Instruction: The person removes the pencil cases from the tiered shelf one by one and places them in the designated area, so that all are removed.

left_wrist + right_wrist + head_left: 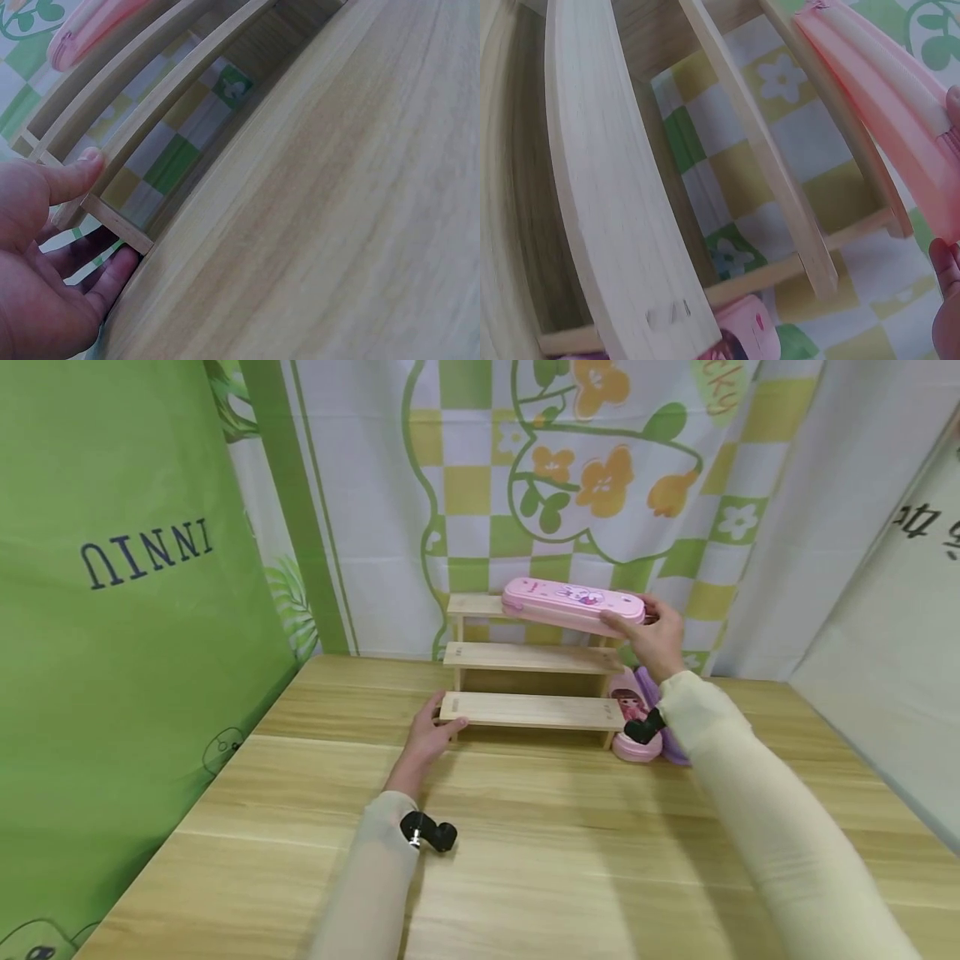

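Observation:
A three-tier wooden step rack (pixel 525 708) stands on the table against the patterned cloth. My left hand (pixel 426 739) grips the left end of its lowest step; in the left wrist view the thumb (pixel 79 174) lies against the step's edge and the fingers are by the leg. High on the right, my right hand (pixel 662 639) holds the right end of a pink pencil case (pixel 551 600) with a rabbit picture on its lid. The case lies lengthwise at the top step; whether it rests there cannot be told. Its underside (pixel 889 127) shows in the right wrist view.
At the rack's right side a pink case with a doll picture (pixel 628 700) and a purple case (pixel 677 752) lean close together. A cloth curtain (pixel 367 527) hangs behind, a green one (pixel 142 635) at left. Small black cameras (pixel 429 832) sit on both wrists.

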Demonstrator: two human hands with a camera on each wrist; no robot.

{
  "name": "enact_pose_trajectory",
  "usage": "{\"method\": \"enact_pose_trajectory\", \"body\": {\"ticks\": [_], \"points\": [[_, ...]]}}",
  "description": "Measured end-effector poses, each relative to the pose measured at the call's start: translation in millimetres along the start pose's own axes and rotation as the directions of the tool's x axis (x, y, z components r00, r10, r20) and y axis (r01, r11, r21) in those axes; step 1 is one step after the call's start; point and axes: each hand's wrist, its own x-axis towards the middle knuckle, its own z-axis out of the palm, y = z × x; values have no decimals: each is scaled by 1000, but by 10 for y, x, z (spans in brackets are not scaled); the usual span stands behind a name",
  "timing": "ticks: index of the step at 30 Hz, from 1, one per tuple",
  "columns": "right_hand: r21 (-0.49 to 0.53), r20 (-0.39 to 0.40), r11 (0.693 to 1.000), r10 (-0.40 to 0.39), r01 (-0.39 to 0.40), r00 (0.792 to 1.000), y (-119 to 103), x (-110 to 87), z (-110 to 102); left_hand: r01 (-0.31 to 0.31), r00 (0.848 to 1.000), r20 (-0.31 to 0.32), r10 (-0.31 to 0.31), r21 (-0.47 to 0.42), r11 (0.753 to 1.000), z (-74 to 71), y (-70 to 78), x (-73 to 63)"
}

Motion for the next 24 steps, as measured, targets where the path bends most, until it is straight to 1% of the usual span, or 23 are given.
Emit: {"method": "enact_pose_trajectory", "body": {"ticks": [8, 15, 22, 24], "points": [[2, -19, 1000, 14, -13, 1000, 79, -50, -234, -4, 1000, 3, 4, 2, 1000, 7, -9, 7], [3, -6, 999, 42, -42, 999, 153, -104, -507, -1, 1000, 6, 1, 26, 1000, 22, 11, -14], [-7, -39, 998, 66, -67, 997, 241, -112, -768, -3, 1000, -2, 3, 22, 1000, 22, 28, -17], [-24, -43, 997, 76, -77, 996, 265, -112, -835, -6, 1000, -6, 6, 23, 1000, 25, 35, -18]]}}
